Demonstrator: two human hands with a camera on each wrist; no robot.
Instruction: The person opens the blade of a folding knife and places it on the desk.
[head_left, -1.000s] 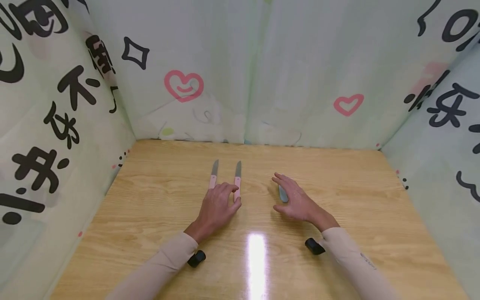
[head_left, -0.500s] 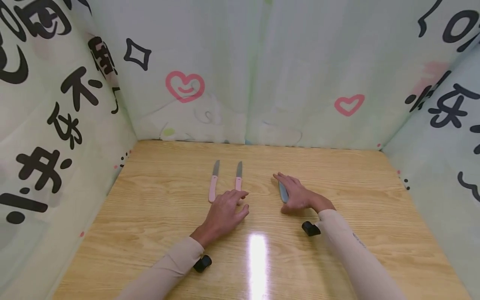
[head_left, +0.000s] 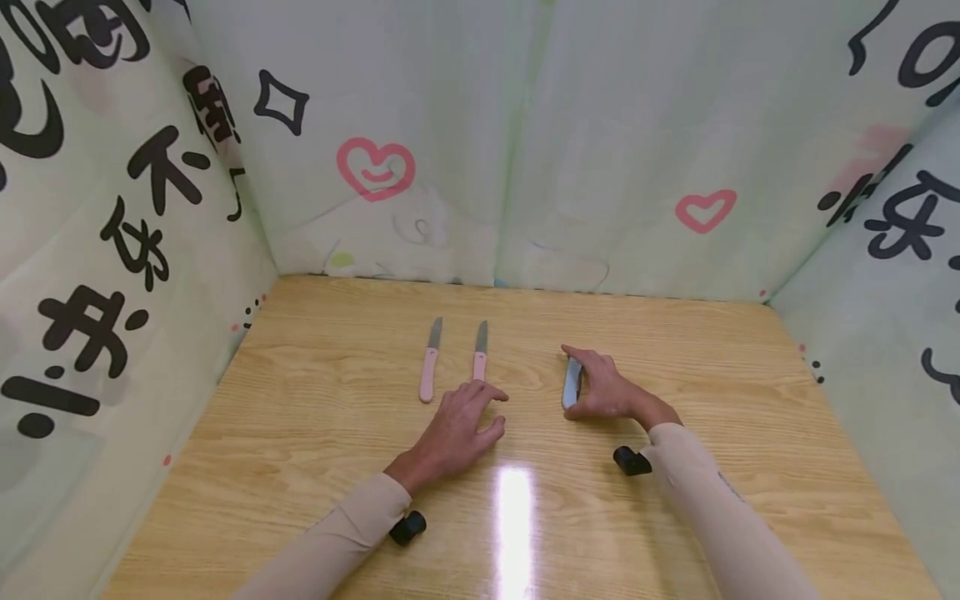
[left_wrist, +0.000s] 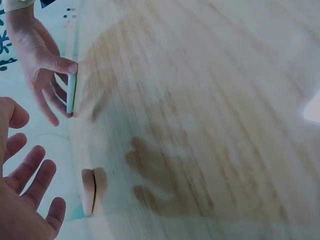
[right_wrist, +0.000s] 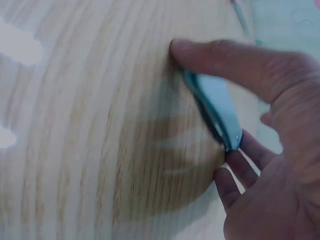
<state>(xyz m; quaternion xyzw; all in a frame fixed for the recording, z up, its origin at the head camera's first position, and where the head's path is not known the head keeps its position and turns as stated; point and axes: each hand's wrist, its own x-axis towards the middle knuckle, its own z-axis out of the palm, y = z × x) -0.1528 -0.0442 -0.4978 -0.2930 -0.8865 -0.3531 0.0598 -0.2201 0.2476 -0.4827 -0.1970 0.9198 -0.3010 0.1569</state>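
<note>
My right hand (head_left: 611, 392) grips a light blue folding knife (head_left: 572, 383) by its two ends, thumb at the near end and fingers at the far end. In the right wrist view the blue folding knife (right_wrist: 220, 102) appears folded, with no blade sticking out. My left hand (head_left: 456, 429) is held open, its fingers loosely bent, over the near end of a pink-handled knife (head_left: 480, 362) and hides part of that handle. Further left lies another pink-handled knife (head_left: 428, 375), unfolded, blade pointing away from me.
The wooden table (head_left: 315, 467) is bounded by a printed curtain (head_left: 450, 208) at the back and both sides. A bright light reflection (head_left: 514, 525) lies on the near middle of the table. A black wrist camera (head_left: 407, 527) hangs under each sleeve.
My right fingers and thumb have closed on the blue folding knife, which now stands more on its edge. My left hand has moved right and nearer me, uncovering the left pink knife's handle.
</note>
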